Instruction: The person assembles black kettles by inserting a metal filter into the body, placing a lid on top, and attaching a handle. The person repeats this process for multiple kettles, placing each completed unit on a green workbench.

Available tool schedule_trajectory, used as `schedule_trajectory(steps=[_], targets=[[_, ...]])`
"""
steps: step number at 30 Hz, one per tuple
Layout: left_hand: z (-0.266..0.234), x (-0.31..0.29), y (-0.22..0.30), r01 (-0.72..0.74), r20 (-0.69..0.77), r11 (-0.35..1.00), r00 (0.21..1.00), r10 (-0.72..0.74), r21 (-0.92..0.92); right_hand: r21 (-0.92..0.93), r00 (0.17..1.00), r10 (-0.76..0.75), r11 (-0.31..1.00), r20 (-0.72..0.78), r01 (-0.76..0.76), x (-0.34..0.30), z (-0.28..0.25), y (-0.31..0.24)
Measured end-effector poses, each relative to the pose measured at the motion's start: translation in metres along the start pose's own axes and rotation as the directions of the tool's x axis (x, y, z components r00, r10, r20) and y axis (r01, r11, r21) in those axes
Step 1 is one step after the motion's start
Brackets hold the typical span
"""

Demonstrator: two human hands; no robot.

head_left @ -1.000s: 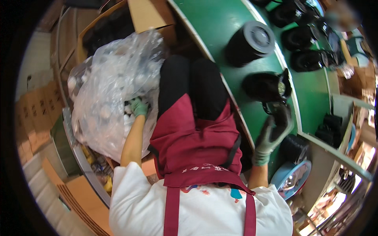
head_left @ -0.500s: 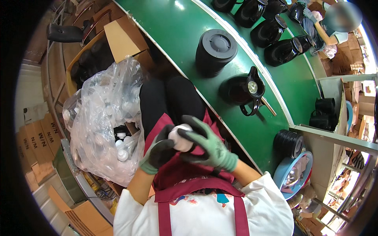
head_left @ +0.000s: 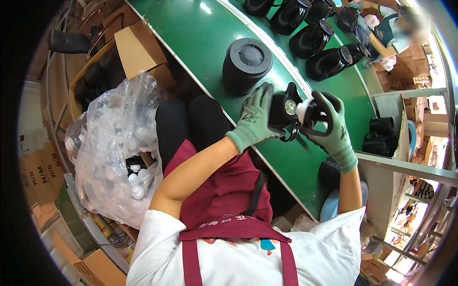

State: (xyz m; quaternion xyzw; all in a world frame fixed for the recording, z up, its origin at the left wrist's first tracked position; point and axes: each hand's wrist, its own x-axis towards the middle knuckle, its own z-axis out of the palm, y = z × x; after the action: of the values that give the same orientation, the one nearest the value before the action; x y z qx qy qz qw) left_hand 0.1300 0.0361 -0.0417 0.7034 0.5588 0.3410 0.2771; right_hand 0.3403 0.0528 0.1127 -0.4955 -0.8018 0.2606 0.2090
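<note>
A black jug (head_left: 277, 114) with a handle lies on the green bench in front of me, its round silvery opening (head_left: 290, 107) facing right. My left hand (head_left: 255, 119), in a green and dark glove, is curled against the jug's left side and steadies it. In my right hand (head_left: 334, 126), gloved alike, the fingers close round a white stopper (head_left: 301, 110). The stopper is right beside the jug's opening; whether they touch I cannot tell. Dark glove fingers cover the stopper's right part.
A stack of round black parts (head_left: 248, 62) stands left of the jug. Several glossy black jugs (head_left: 312, 38) line the far side, near a co-worker (head_left: 386, 35). At my left is a clear plastic bag (head_left: 112, 157) of white stoppers; a blue basin (head_left: 330, 206) sits behind my right arm.
Both hands have moved from my lap to the jug: the left onto its side, the right with the white piece to its opening. The rod beside the jug no longer shows.
</note>
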Motion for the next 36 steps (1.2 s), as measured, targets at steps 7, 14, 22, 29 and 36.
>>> schedule_trajectory(steps=[7,14,22,29,36], targets=[[0.021,0.014,-0.012,-0.02,0.048,0.989,0.998,0.028,-0.146,-0.486,0.919,-0.015,0.845,0.394,0.223,0.047,0.003,-0.009],[0.028,0.014,-0.019,-0.047,-0.012,0.99,0.999,0.045,-0.133,-0.524,0.815,-0.065,0.736,0.576,0.429,0.061,0.0,-0.008],[0.032,0.014,-0.018,-0.07,-0.055,0.993,0.996,0.065,-0.096,-0.498,0.695,-0.198,0.566,0.692,0.657,0.063,0.001,-0.01],[0.026,0.013,-0.016,-0.048,-0.023,0.994,0.999,0.046,-0.101,-0.495,0.696,-0.161,0.593,0.7,0.635,0.065,0.002,-0.006],[0.032,0.014,-0.018,-0.07,-0.048,0.994,0.997,0.066,-0.086,-0.505,0.723,-0.145,0.623,0.676,0.597,0.064,0.0,0.005]])
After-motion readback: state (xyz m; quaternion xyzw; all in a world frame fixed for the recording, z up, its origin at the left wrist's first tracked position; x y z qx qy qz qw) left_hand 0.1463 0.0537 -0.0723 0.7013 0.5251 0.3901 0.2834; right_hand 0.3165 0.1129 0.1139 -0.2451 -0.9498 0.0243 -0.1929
